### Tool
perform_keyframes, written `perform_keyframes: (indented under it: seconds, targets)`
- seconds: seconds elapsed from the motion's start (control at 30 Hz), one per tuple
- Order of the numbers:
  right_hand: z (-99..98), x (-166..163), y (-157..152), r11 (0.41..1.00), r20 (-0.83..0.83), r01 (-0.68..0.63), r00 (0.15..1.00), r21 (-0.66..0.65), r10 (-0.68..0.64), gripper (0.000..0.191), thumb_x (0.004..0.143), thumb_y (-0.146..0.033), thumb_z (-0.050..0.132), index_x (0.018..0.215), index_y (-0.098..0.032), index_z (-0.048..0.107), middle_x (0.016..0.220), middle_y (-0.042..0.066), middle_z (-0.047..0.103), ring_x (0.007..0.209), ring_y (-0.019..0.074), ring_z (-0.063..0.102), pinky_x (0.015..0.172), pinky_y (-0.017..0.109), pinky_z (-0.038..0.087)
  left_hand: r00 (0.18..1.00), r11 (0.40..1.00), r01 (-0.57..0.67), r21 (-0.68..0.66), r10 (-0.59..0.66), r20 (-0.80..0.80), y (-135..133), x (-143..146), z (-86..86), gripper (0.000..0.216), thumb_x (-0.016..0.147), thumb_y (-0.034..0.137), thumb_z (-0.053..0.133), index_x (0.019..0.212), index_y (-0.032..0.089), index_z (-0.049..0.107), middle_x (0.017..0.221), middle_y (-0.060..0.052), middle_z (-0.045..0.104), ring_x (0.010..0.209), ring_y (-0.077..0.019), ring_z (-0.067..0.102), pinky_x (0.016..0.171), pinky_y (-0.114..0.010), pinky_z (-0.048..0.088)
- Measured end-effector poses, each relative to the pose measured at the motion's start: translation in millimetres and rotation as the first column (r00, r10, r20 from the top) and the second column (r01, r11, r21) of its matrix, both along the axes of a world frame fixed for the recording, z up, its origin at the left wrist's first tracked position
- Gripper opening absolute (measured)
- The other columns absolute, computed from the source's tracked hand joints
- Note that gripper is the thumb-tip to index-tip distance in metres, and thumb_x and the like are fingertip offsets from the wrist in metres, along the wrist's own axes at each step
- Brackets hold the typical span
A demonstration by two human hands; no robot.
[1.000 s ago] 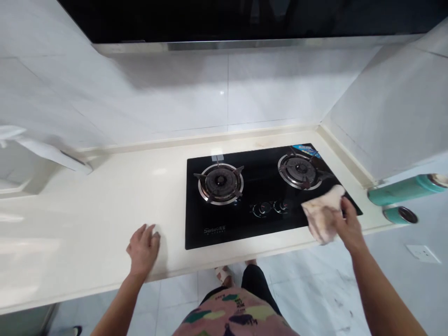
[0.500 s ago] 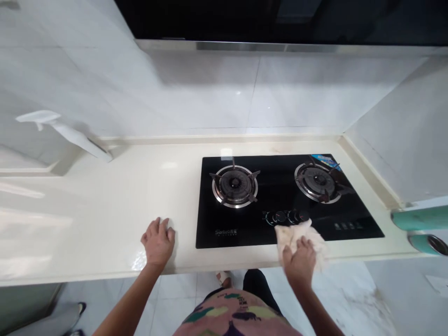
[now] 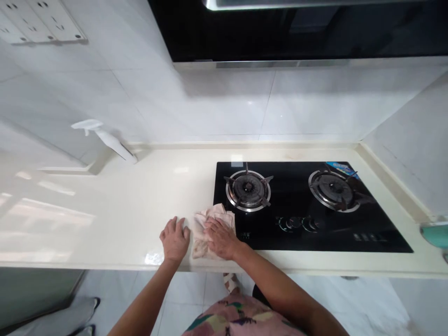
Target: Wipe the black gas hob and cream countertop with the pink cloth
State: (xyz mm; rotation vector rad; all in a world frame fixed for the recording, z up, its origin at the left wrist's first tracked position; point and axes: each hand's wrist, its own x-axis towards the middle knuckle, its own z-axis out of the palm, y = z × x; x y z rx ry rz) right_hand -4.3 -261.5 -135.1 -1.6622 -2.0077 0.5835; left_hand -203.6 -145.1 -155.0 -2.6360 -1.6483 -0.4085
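Below frame centre, right hand (image 3: 221,237): flat on cloth (image 3: 200,235), fingers extended.
Left hand (image 3: 175,240): fingers apart, resting on surface (image 3: 133,205).
Cloth: overlapping left edge of stove (image 3: 294,196).

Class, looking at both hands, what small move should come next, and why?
Probably shift the left hand a little further left along the counter. The right hand lies on the cloth, which overlaps the left edge of the cooktop, and the left hand sits just beside it, leaving little wiping room there.
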Motion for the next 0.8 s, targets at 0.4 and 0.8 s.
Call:
perform_keyframes:
  seconds: [0.4,0.8]
  targets:
    - [11.7,118.0,-100.4,0.919,0.074,0.390,0.920,-0.055,-0.386,0.026,0.089,-0.004,0.041,0.084,-0.020,0.060,0.090,0.006,0.063,0.091,0.0237,0.059,0.089,0.040,0.049,1.000,1.000,-0.010,0.003,0.010,0.000,0.5,-2.9,-4.2,0.039,0.101,0.026,0.046,0.132,0.018,0.068,0.148,-0.019,0.060,0.141,-0.0350,0.049,0.112,-0.053,0.036]
    - [4.8,116.9,-109.8,0.984,0.121,0.168,0.980,-0.057,-0.160,0.060,0.079,-0.014,0.068,0.138,-0.024,0.059,0.147,0.012,0.056,0.131,0.0331,0.055,0.111,0.046,0.047,0.998,0.999,-0.028,0.031,0.030,-0.059,2.4,-5.0,-3.3,0.041,0.101,0.028,0.043,0.131,0.017,0.069,0.146,-0.019,0.062,0.137,-0.0344,0.053,0.109,-0.052,0.040]
